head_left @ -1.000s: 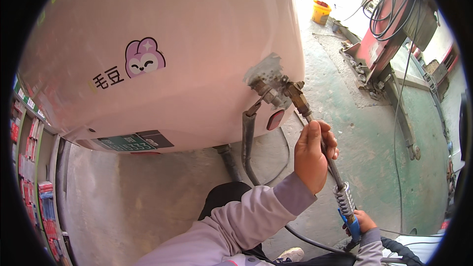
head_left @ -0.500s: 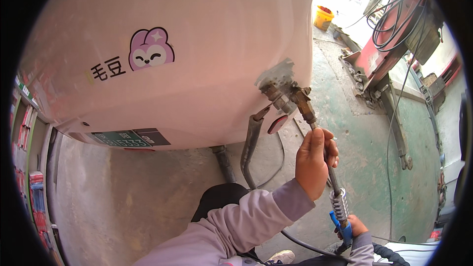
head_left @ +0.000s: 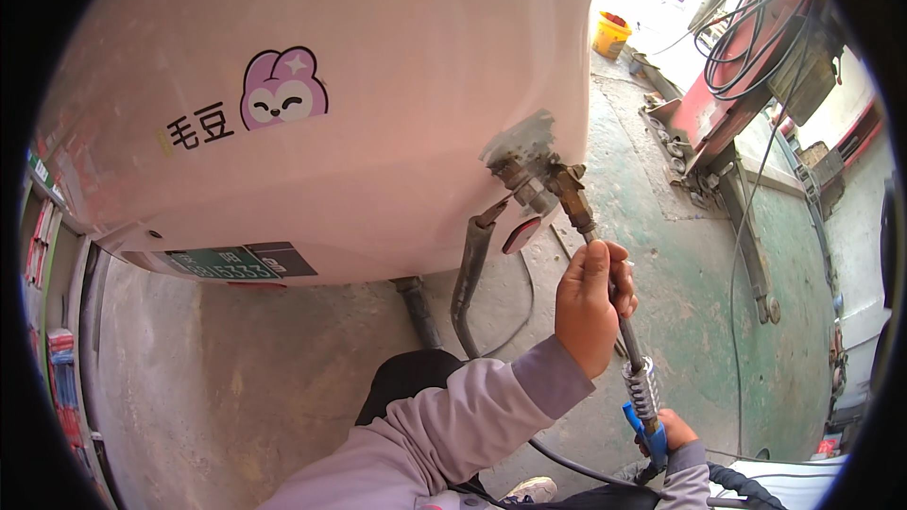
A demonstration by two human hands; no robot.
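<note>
Glare bleaches the upper right beside the yellow bucket (head_left: 612, 37), soft light covers the pink car body (head_left: 406, 47), and fisheye distortion bends the shelving (head_left: 59, 293).

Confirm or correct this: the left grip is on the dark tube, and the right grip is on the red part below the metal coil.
Wrong colour: the head view shows a blue part below the metal coil, not a red one. The rest is right: left grip on the dark tube, right grip on that part.
</note>
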